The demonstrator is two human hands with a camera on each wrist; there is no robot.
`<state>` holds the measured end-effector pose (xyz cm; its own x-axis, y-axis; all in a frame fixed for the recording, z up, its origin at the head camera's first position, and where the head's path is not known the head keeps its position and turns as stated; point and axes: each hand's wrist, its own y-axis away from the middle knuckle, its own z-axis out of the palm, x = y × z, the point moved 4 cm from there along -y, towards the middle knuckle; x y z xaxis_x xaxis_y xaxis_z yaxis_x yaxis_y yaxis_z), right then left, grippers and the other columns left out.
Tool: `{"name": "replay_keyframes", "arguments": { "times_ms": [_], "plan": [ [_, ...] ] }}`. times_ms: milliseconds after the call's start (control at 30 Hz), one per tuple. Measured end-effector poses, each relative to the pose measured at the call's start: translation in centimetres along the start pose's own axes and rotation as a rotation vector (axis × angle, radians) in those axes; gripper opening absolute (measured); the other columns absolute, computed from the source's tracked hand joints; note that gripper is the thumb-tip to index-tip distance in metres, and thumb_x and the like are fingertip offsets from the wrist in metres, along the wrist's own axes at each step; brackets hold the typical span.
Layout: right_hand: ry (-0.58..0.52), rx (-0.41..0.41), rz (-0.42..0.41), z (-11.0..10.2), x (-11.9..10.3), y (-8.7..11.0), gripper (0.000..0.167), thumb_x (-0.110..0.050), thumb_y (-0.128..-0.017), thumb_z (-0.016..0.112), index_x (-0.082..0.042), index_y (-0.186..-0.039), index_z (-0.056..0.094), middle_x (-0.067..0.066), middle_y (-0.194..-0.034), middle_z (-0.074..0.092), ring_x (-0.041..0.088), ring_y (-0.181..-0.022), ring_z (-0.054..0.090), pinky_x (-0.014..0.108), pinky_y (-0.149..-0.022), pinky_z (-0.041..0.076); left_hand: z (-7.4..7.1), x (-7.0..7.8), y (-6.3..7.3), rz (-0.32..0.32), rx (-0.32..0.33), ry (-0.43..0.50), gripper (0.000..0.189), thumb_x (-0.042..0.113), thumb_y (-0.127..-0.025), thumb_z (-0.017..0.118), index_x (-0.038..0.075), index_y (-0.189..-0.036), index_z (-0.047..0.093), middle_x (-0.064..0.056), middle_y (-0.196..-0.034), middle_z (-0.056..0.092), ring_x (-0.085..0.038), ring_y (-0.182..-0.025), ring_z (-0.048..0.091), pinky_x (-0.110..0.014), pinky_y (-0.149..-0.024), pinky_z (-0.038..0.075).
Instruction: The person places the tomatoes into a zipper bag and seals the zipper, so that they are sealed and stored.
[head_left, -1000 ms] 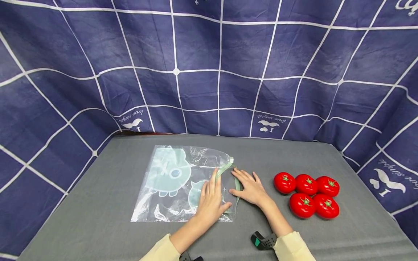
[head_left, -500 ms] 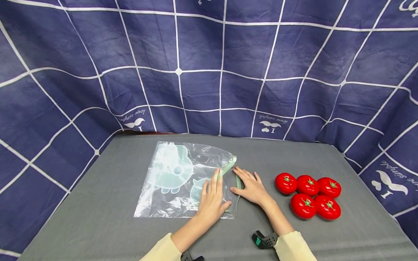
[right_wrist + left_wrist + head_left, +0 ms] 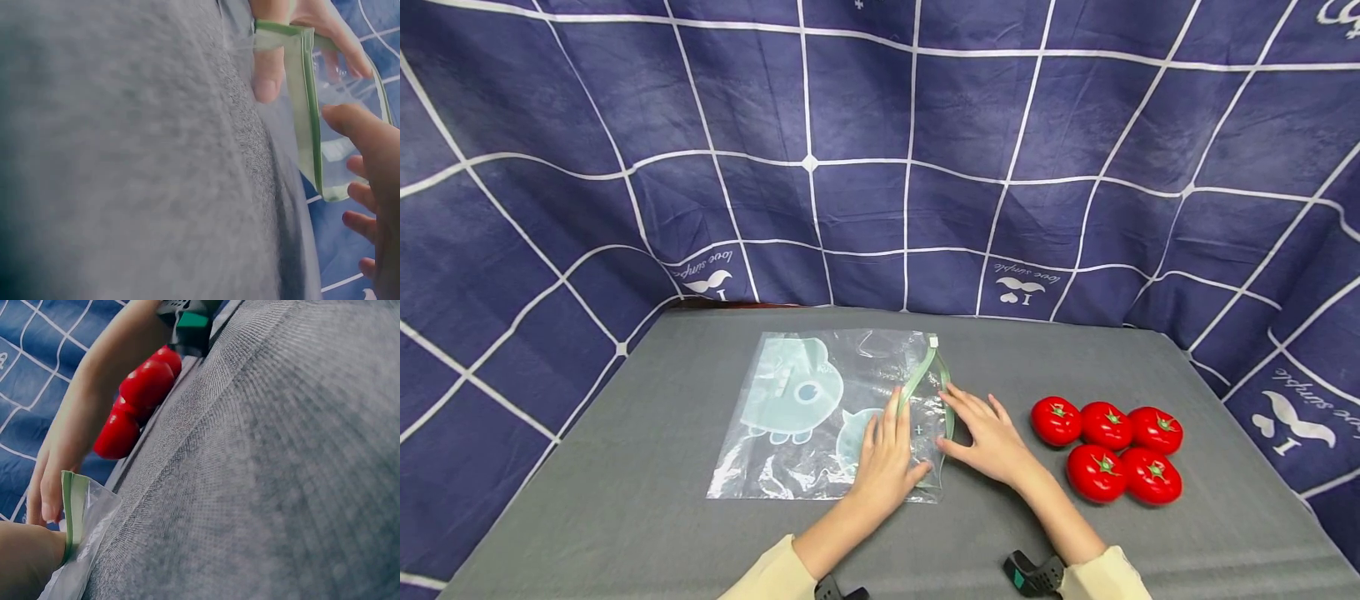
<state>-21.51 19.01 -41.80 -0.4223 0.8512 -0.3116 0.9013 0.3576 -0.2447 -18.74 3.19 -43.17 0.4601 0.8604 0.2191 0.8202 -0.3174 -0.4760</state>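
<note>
A clear zip bag (image 3: pixel 868 367) with pale blue animal prints lies flat, its green-edged mouth facing right and gaping. At the top corner of the mouth sits a white slider (image 3: pixel 933 342). My left hand (image 3: pixel 883 467) rests on the bag with fairly straight fingers, fingertips at the near green strip. My right hand (image 3: pixel 988 437) is at the mouth, fingers spread and fingertips right at the far strip. In the right wrist view the green zip strip (image 3: pixel 310 119) stands up between the two hands, with my right thumb (image 3: pixel 344 122) overlapping the opening.
Several red tomatoes (image 3: pixel 1096 473) with green stem tops sit in a cluster to the right of my right hand. A grey cloth (image 3: pixel 647 467) covers the table. Behind it hangs a blue curtain (image 3: pixel 865 200) with white grid lines. Dark bands (image 3: pixel 1033 575) circle both wrists.
My right hand has shifted slightly right, and the bag's mouth gapes wider with the slider corner moved up and back. My left hand stays nearly in place.
</note>
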Motion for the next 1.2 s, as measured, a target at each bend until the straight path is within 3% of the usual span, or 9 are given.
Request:
{"name": "replay_keyframes", "arguments": {
  "times_ms": [400,733,867,1033,1200],
  "plan": [
    [0.088,0.175,0.044,-3.0,0.2,2.8,0.067,-0.041,-0.075,0.067,-0.018,-0.134,0.044,0.007,-0.139,0.044,0.025,-0.122,0.047,0.054,-0.105,0.022,-0.1,0.1,-0.2,-0.007,0.002,-0.007,0.103,0.045,-0.065,0.075,-0.001,-0.141,0.021,-0.016,-0.148,0.019,-0.025,-0.123,0.04,-0.044,-0.103,0.035],
    [0.089,0.383,0.086,-5.6,1.2,6.0,0.066,-0.028,-0.071,0.071,-0.018,-0.132,0.046,0.009,-0.134,0.047,0.024,-0.119,0.043,0.048,-0.106,0.02,-0.3,0.0,-0.1,-0.014,0.015,-0.003,0.103,0.045,-0.065,0.074,-0.002,-0.14,0.022,-0.017,-0.147,0.021,-0.025,-0.124,0.04,-0.044,-0.103,0.034],
    [0.069,0.459,0.121,-6.5,1.9,8.0,0.064,-0.023,-0.07,0.072,-0.017,-0.129,0.05,0.009,-0.133,0.049,0.012,-0.123,0.039,0.043,-0.109,0.019,-0.3,0.0,0.0,-0.017,0.006,0.015,0.102,0.044,-0.066,0.074,-0.002,-0.141,0.021,-0.017,-0.147,0.02,-0.025,-0.124,0.039,-0.044,-0.104,0.034],
    [0.064,0.547,0.106,-7.8,3.1,10.1,0.061,-0.018,-0.069,0.07,-0.013,-0.127,0.053,0.007,-0.133,0.049,-0.008,-0.127,0.03,0.031,-0.113,0.015,-0.3,0.1,0.0,-0.016,0.009,0.008,0.103,0.045,-0.066,0.074,-0.002,-0.14,0.021,-0.016,-0.148,0.02,-0.025,-0.124,0.039,-0.044,-0.103,0.034],
    [0.046,0.602,0.124,-9.0,4.6,11.9,0.052,-0.015,-0.073,0.065,-0.01,-0.124,0.055,0.006,-0.135,0.048,-0.012,-0.129,0.025,0.026,-0.113,0.011,-0.2,0.0,0.1,-0.013,0.014,-0.001,0.103,0.045,-0.065,0.074,-0.002,-0.14,0.022,-0.017,-0.147,0.021,-0.025,-0.124,0.04,-0.044,-0.103,0.035]
  ]
}}
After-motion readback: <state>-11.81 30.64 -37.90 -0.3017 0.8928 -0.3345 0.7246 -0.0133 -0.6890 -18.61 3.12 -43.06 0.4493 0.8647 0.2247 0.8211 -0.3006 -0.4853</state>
